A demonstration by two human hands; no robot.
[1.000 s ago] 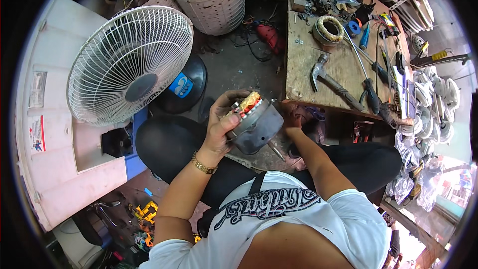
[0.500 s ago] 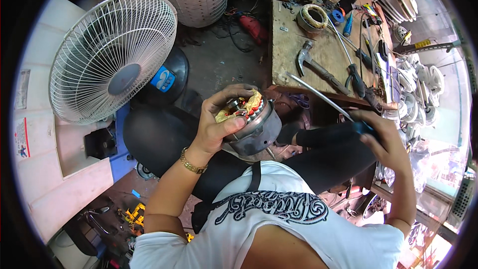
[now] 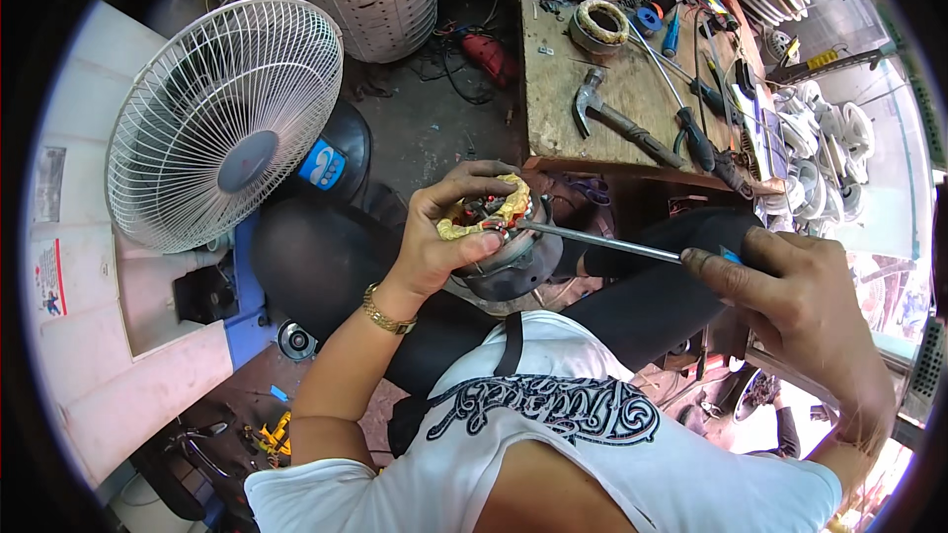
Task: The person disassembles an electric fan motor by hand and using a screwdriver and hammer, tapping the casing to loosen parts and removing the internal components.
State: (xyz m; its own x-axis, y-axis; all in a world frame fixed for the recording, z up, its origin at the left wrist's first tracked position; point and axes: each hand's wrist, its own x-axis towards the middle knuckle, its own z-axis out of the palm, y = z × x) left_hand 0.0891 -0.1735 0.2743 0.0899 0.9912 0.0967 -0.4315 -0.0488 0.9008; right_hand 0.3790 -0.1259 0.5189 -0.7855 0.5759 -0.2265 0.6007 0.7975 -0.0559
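My left hand (image 3: 446, 229) is closed round an electric motor's stator (image 3: 515, 271), a round grey metal body held above my lap. Yellow-wrapped windings (image 3: 513, 199) with red bits ring its open top, and my thumb presses on the near rim. In my right hand (image 3: 775, 281) is a long-shafted screwdriver (image 3: 612, 241); a bit of its blue handle shows between the fingers. The tip of the shaft reaches the right edge of the windings. Whether it touches the wire or the metal I cannot tell.
On the wooden bench (image 3: 553, 118) at right lie a hammer (image 3: 612, 118), a wound ring coil (image 3: 599, 26) and several screwdrivers. White spools (image 3: 810, 148) hang beyond it. A caged fan (image 3: 227, 123) stands at left, with a white basket (image 3: 380, 5) at the back.
My right hand has swung the screwdriver down and leftward, so its tip, raised near the bench edge before, is now at the windings. The left hand keeps its hold.
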